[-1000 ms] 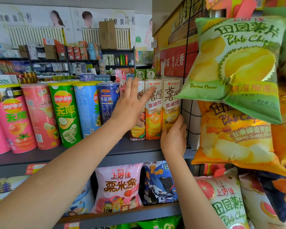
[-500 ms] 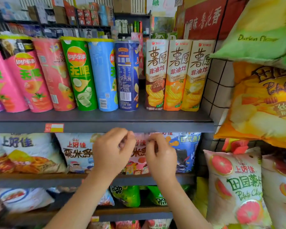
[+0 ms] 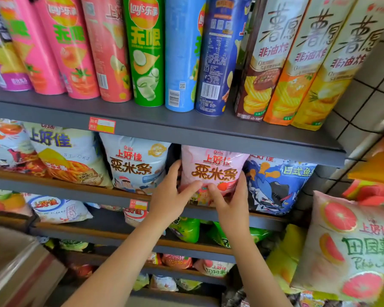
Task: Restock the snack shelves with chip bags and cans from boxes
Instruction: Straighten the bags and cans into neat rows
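A pink Oishi snack bag (image 3: 214, 167) stands on the second shelf (image 3: 266, 218) between a white-blue bag (image 3: 135, 165) and a blue bag (image 3: 277, 185). My left hand (image 3: 171, 193) grips the pink bag's lower left side, fingers behind its edge and thumb on the front. My right hand (image 3: 231, 196) holds the lower right side, thumb pressed on the front. Above, on the top shelf (image 3: 164, 127), stands a row of tall chip cans (image 3: 146, 52) and boxed chip tubes (image 3: 268, 60).
A cardboard box (image 3: 16, 269) sits at the lower left. Large chip bags (image 3: 350, 247) hang on a wire grid (image 3: 364, 103) at the right. Lower shelves hold several more snack bags (image 3: 60, 209).
My hands came down from the boxed tubes on the top shelf to the second shelf and took hold of the pink bag. The camera tilted down and moved closer.
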### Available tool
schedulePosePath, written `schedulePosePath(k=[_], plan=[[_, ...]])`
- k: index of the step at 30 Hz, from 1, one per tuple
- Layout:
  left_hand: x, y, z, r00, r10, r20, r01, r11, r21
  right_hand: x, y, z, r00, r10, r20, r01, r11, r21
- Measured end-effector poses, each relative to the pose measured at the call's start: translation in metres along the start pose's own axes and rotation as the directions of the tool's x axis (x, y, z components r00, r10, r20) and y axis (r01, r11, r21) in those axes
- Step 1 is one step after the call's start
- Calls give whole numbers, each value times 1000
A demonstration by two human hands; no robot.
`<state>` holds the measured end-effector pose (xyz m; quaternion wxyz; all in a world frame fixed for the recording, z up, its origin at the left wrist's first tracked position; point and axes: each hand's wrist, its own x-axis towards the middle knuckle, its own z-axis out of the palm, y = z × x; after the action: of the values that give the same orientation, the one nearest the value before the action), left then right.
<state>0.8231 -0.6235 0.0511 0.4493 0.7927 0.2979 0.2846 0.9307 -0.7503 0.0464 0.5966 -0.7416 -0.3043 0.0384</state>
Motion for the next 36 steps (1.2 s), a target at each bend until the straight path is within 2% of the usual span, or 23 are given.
schedulePosePath(k=[2,8,11,14,16,19,22,25,28,30,32,33,36], plan=[[3,-2,2,1000,-30,-11,29,999,-19,3,3,-2,999,7,40,-5,999,-35],[5,1,8,998,-38,-55,45,991,127,14,9,-2,999,22,47,-10,974,-228],[4,7,7,997,-70,-38,73,992,98,13,9,-4,999,11,52,1,977,-214],[-9,14,4,996,-92,21,94,993,-71,-6,6,1,993,-57,-104,37,981,-188],[-18,17,-1,995,-98,-5,97,993,-74,-19,3,9,942,-224,-249,158,953,-258],[-28,15,-20,977,-86,-197,92,996,22,-34,-10,22,851,-446,-278,357,879,-316],[-36,0,-57,887,-84,-455,83,996,-22,-45,-31,38,818,-570,-77,547,812,-205],[-34,-11,-99,773,-71,-631,60,997,-39,-48,-51,65,836,-534,123,548,824,-144],[-27,-20,-134,711,-31,-702,-6,999,-50,-45,-70,94,854,-505,124,520,828,-209],[-20,-34,-160,704,29,-709,-9,999,32,-46,-84,117,798,-597,83,587,737,-333],[-10,-51,-188,733,133,-668,29,974,225,-49,-96,144,752,-653,93,606,628,-488],[-4,-60,-200,762,203,-615,37,935,354,-49,-101,157,758,-643,110,578,585,-569],[14,-81,-230,826,377,-418,-12,755,656,-38,-109,190,840,-525,137,433,497,-752]])
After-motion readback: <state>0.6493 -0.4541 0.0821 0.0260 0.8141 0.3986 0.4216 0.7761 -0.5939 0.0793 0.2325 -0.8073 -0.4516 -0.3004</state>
